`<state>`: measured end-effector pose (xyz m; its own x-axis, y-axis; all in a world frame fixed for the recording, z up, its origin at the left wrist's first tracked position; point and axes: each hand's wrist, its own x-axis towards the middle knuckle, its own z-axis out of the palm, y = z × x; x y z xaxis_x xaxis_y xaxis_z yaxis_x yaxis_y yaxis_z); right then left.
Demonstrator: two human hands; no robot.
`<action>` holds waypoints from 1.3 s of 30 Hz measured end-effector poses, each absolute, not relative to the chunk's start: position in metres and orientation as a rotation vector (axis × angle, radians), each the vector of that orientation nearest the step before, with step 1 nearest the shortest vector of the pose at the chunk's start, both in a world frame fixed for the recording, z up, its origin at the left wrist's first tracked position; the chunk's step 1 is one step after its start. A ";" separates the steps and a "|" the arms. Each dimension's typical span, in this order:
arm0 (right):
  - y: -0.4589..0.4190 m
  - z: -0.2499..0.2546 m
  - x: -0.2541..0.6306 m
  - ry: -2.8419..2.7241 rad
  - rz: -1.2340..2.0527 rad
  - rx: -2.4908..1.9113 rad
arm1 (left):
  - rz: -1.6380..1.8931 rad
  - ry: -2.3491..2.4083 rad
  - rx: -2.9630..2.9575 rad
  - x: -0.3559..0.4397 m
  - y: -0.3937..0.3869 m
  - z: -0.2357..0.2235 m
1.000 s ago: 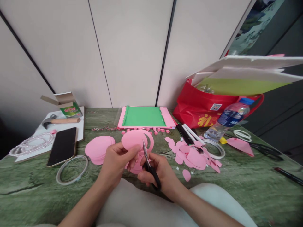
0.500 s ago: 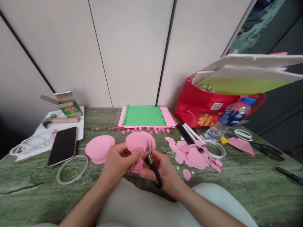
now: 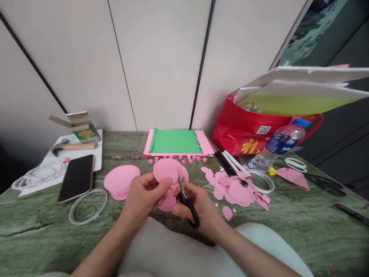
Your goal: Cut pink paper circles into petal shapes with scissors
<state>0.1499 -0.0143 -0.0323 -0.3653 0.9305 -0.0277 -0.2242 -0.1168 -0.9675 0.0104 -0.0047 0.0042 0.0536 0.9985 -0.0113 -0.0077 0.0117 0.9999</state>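
Paper [image 3: 165,171], lower edge covered, pinched in left hand [image 3: 145,194]; scissors [image 3: 191,207], partly hidden, gripped in right hand [image 3: 204,207]

- Left hand [image 3: 145,194] and right hand [image 3: 197,204]: bare.
- Forearms [image 3: 108,240]: bare as far as visible.
- Lap garment [image 3: 173,250]: plain, pale (greyish at centre, faintly mint toward the right).

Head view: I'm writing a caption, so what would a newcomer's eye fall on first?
Probably the red bag at right rear, white boards jutting from it. Next, the green sheet at back centre. Then, in the middle, the right hand holding scissors at a pink paper disc in the left hand.
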 end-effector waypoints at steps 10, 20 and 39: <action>-0.015 -0.030 0.149 -1.243 1.622 -0.959 | 1.215 1.056 1.166 0.011 -0.004 0.004; -0.015 -0.037 0.146 -1.271 1.645 -0.834 | 1.167 1.148 1.198 0.012 -0.004 0.004; -0.015 -0.032 0.148 -1.218 1.655 -0.781 | 1.130 1.142 1.219 0.013 -0.006 0.004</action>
